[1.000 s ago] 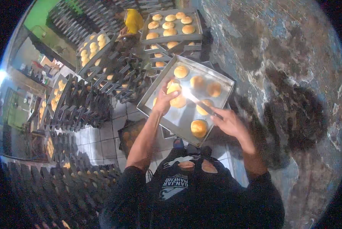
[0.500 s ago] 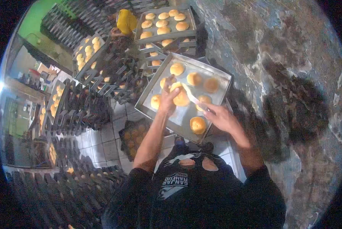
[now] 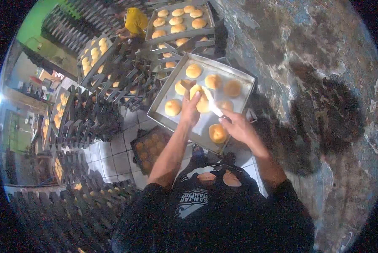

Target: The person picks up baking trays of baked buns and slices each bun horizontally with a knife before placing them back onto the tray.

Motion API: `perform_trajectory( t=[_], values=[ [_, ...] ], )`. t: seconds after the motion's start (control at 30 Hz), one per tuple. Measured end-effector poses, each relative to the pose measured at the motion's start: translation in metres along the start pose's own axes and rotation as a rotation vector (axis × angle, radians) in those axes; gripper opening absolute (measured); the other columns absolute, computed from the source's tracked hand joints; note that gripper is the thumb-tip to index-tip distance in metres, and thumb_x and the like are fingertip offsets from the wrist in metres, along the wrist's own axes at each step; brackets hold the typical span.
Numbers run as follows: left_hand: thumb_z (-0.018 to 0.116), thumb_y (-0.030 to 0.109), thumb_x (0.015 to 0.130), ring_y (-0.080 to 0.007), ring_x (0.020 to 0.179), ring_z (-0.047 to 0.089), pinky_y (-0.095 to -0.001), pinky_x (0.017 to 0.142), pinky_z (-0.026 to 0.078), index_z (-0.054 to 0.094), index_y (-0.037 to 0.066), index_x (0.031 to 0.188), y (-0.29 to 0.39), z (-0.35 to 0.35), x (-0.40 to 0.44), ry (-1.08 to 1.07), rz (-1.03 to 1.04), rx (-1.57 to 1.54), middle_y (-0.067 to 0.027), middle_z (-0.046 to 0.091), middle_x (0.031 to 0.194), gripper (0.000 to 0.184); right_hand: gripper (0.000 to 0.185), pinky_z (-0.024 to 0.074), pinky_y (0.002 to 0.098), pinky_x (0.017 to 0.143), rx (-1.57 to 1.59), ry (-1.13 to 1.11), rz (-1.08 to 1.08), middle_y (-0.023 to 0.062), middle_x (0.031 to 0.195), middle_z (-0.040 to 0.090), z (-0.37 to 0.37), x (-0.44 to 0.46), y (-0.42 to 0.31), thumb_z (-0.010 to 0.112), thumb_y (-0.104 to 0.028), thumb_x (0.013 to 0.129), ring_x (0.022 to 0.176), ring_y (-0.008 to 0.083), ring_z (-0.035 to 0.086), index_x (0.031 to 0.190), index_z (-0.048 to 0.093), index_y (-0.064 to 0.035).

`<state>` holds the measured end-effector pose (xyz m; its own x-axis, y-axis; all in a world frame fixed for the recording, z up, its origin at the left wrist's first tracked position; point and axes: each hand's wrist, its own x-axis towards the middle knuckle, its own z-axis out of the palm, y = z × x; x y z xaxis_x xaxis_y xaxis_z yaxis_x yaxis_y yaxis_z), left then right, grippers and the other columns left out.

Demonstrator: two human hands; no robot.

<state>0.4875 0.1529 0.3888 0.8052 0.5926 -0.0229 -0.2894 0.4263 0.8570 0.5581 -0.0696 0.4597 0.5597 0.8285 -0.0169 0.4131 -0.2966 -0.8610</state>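
My left hand grips a golden bun above a metal baking tray; the bun looks parted at the top, though the detail is blurred. In my right hand is a spreading knife with a pale blade and a dark handle. Its blade lies against the right side of the held bun. Several other round buns sit in the tray, among them one at the far side, one at the left and one close to my right hand.
Beyond the tray stands a stack of bun-filled trays. More stacked trays crowd the left side. A lower tray of buns is near the tiled floor. A worn, stained wall runs along the right. A person in yellow is at the back.
The knife blade has shifted slightly along the held bun's right side, and my right hand has moved a little left. The tray sits slightly higher in view.
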Motion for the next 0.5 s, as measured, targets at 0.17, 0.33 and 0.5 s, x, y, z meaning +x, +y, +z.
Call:
perform_trajectory(
  t=[0.17, 0.33, 0.5],
  values=[
    [0.061, 0.031, 0.101, -0.0245, 0.121, 0.057, -0.0408, 0.103, 0.049, 0.041, 0.016, 0.146, 0.009, -0.006, 0.005, 0.056, 0.055, -0.018, -0.0079, 0.055, 0.133, 0.051, 0.033, 0.0522, 0.0492, 0.080, 0.045, 0.045, -0.073, 0.0292, 0.102, 0.066, 0.000, -0.028, 0.000, 0.061, -0.018, 0.096, 0.096, 0.0451, 0.066, 0.125, 0.061, -0.0025],
    [0.054, 0.038, 0.104, -0.0211, 0.120, 0.058, -0.0412, 0.098, 0.052, 0.043, 0.011, 0.143, -0.015, 0.012, 0.001, 0.090, 0.050, -0.078, -0.0064, 0.056, 0.130, 0.049, 0.039, 0.0513, 0.0501, 0.084, -0.016, 0.031, 0.070, 0.0293, 0.106, 0.066, 0.019, -0.009, 0.001, 0.058, -0.020, 0.097, 0.102, 0.0464, 0.064, 0.132, 0.057, -0.0033],
    [0.049, 0.041, 0.106, -0.0226, 0.119, 0.056, -0.0384, 0.100, 0.048, 0.037, 0.003, 0.146, -0.013, 0.003, 0.002, 0.111, 0.036, -0.055, -0.0122, 0.054, 0.132, 0.057, 0.036, 0.0525, 0.0502, 0.081, 0.028, 0.104, 0.027, 0.0291, 0.103, 0.067, 0.037, -0.024, 0.013, 0.060, -0.020, 0.097, 0.098, 0.0465, 0.065, 0.129, 0.059, -0.0033]
  ],
)
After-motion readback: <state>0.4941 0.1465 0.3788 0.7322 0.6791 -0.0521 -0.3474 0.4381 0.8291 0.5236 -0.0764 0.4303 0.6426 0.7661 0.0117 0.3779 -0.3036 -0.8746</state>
